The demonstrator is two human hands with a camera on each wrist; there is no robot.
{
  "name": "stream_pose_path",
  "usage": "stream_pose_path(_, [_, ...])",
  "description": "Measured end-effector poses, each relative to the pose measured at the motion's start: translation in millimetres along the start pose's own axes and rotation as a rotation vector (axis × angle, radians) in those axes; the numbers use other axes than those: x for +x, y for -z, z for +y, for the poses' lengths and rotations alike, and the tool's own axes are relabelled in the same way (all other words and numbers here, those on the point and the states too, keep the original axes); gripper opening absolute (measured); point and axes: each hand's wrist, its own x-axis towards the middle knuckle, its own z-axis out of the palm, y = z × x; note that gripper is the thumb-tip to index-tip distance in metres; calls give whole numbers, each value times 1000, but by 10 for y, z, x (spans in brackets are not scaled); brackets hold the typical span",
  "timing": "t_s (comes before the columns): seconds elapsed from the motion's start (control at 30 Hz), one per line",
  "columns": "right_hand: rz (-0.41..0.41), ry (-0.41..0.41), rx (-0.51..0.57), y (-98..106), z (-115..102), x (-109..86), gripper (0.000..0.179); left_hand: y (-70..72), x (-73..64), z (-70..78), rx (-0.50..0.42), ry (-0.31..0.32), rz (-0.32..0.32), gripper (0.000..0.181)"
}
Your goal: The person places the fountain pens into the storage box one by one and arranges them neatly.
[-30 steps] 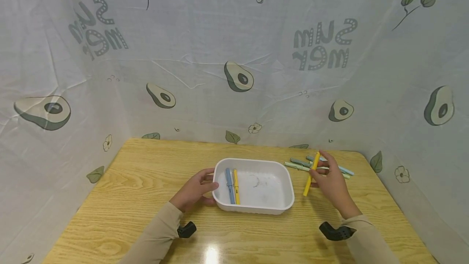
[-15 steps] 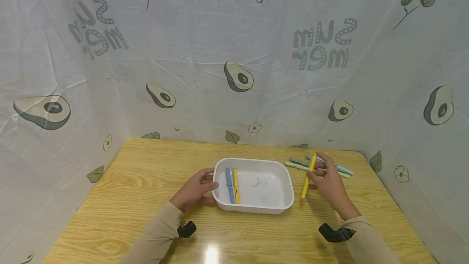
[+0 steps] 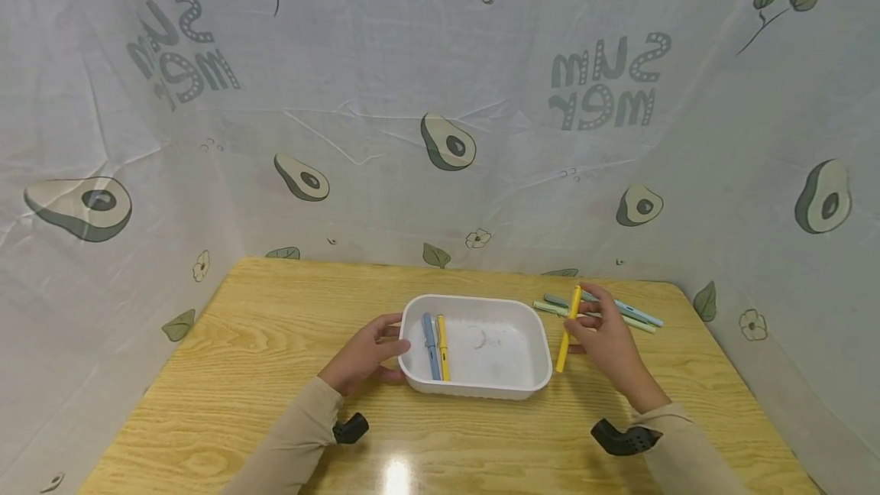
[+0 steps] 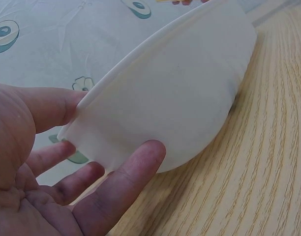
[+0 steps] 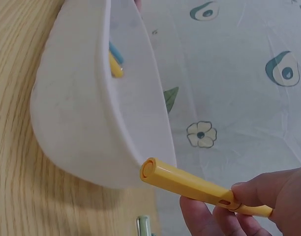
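A white plastic tray (image 3: 505, 354) stands on the table, with a blue pen (image 3: 431, 346) and a yellow pen (image 3: 443, 350) lying side by side at its left end. My left hand (image 3: 364, 357) holds the tray's left end, thumb over the rim and fingers against the outer wall (image 4: 155, 103). Just beyond the right end, my right hand (image 3: 608, 342) pinches a second yellow pen (image 3: 565, 342) between thumb and fingers. That pen is tilted and held above the table; in the right wrist view its blunt end (image 5: 149, 168) points toward the tray.
Behind the right hand, several pens lie loosely together, among them a light green pen (image 3: 548, 308) and a light blue pen (image 3: 639, 312); the hand partly covers them. A patterned white curtain (image 3: 385, 174) hangs behind the wooden table (image 3: 309, 289).
My right hand has moved left toward the tray with the yellow pen in its grip. The left hand and the tray stay where they were.
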Motion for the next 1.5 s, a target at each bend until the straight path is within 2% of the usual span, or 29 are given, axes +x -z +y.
stream_pose_path(0.27, [-18,31,48,-108,-193,8,76,28,8,-4,-11,-4,-5,63])
stream_pose_path(0.5, [-49,36,66,-334,-299,49,74,32,16,5,-3,-1,4,62])
stream_pose_path(0.9, [-94,-27,84,-811,-304,153,70,3,-1,29,-8,2,-2,61])
stream_pose_path(1.5, [-143,-113,-12,-1336,-273,249,67,18,5,-7,-13,-12,-15,64])
